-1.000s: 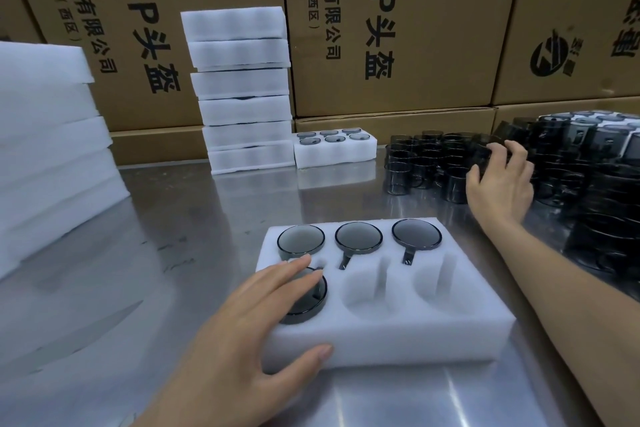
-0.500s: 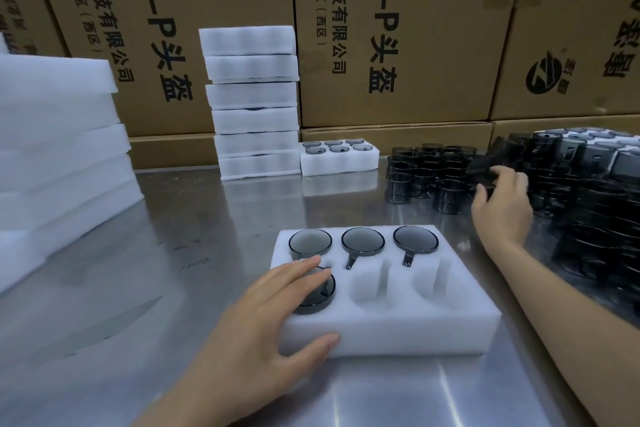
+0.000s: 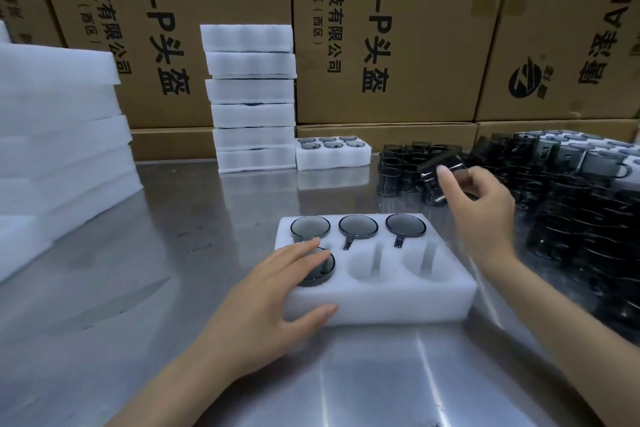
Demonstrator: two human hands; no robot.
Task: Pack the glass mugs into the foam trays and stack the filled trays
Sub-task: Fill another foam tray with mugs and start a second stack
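A white foam tray (image 3: 388, 302) lies on the steel table in front of me. Three dark glass mugs fill its back row (image 3: 358, 227), and a fourth mug (image 3: 320, 270) sits in the front left pocket. The front middle and front right pockets are empty. My left hand (image 3: 266, 302) rests flat on the tray's left end, fingers over the fourth mug, thumb against the front wall. My right hand (image 3: 481, 208) holds a tilted dark glass mug (image 3: 441, 166) in the air, behind and to the right of the tray.
Loose dark mugs (image 3: 412, 163) stand at the back; a big pile of mugs (image 3: 585, 204) covers the right side. A stack of filled trays (image 3: 251, 97) and one single filled tray (image 3: 332, 154) stand against cardboard boxes (image 3: 381, 31). Foam sheets (image 3: 59, 135) are piled at left.
My right hand has gripped a mug from the loose group, lifted it and drawn it back toward the tray. My left hand has stayed on the tray.
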